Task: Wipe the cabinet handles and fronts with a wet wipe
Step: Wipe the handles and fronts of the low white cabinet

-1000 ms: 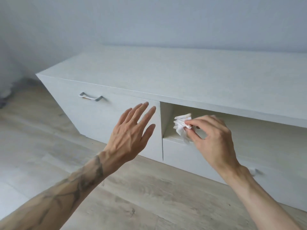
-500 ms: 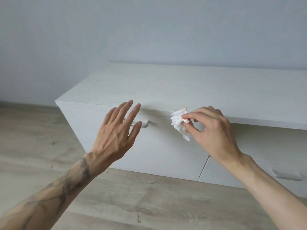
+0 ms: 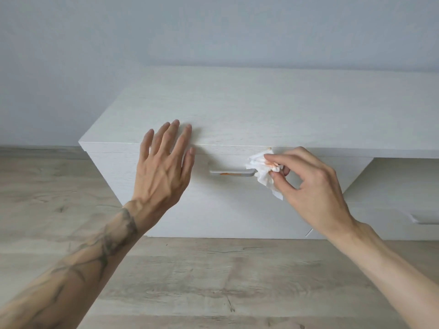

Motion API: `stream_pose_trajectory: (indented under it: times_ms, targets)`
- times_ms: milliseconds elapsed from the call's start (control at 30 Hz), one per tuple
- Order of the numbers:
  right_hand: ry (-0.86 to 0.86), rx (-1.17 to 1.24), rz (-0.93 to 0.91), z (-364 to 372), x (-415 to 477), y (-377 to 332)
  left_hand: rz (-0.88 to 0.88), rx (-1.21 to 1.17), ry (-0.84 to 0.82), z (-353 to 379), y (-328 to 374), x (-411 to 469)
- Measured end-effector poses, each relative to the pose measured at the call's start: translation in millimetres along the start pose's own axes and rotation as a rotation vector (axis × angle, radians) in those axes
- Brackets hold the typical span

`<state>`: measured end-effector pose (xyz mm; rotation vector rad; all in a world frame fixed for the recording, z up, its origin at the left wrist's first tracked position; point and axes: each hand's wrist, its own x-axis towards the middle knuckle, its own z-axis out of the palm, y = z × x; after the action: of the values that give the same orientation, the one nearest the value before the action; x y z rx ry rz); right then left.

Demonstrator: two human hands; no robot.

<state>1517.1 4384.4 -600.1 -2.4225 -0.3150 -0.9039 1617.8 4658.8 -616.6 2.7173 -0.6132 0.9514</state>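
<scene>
A low white cabinet (image 3: pixel 261 110) stands against the wall. Its left front (image 3: pixel 213 205) carries a silver bar handle (image 3: pixel 231 172) with an orange smear on it. My right hand (image 3: pixel 308 186) pinches a crumpled white wet wipe (image 3: pixel 261 174), stained orange, against the handle's right end. My left hand (image 3: pixel 164 167) is open with fingers spread, its fingertips at the cabinet's top front edge, just left of the handle.
To the right the cabinet has an open niche (image 3: pixel 403 176) and below it a drawer with a second handle (image 3: pixel 425 219). Light wood-look flooring (image 3: pixel 190 281) runs in front and to the left. A plain grey wall (image 3: pixel 213 32) rises behind.
The view has shifted left and closer to the left front. My right hand brought the wipe from the niche to the handle's right end. My left hand rose to the top edge.
</scene>
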Motion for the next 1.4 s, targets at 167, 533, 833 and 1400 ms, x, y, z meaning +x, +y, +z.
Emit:
stream_pose_trajectory:
  times_ms: [167, 533, 833, 1400]
  targets:
    - [0.031, 0.04, 0.049, 32, -18, -1, 0.009, 0.017, 0.072, 12, -4, -1]
    - [0.171, 0.109, 0.061, 77, -17, 10, 0.002, 0.035, 0.194, 24, -3, 0]
    - [0.27, -0.162, -0.197, 84, -9, 23, 0.008, 0.055, 0.284, 41, -8, 0]
    - [0.237, -0.064, -0.2, 90, -2, 29, 0.007, 0.067, 0.389, 65, -15, 3]
